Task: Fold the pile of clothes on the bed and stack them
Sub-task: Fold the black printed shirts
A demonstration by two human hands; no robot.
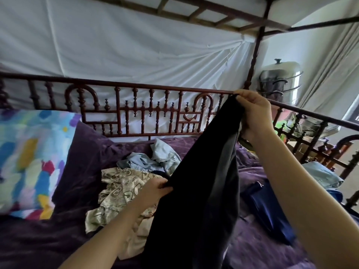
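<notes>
R hand (254,115) pinching top of black garment (204,181), L hand (155,189) gripping edge lower down; cloth soft, limp, prob. light.

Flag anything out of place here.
Stacked steel pots stand beyond the bed rail at the right: cookware looks odd in a bedroom. The crumpled clothes and the held black garment are just unfolded laundry.

I see the right hand (254,117) up high, pinching the top of a long black cloth (204,181). The left hand (155,189) grips its edge lower down. On the purple bed (58,239) lie a tan printed cloth (120,191), a light blue cloth (155,160) and, to the right, a dark blue cloth (268,208).
</notes>
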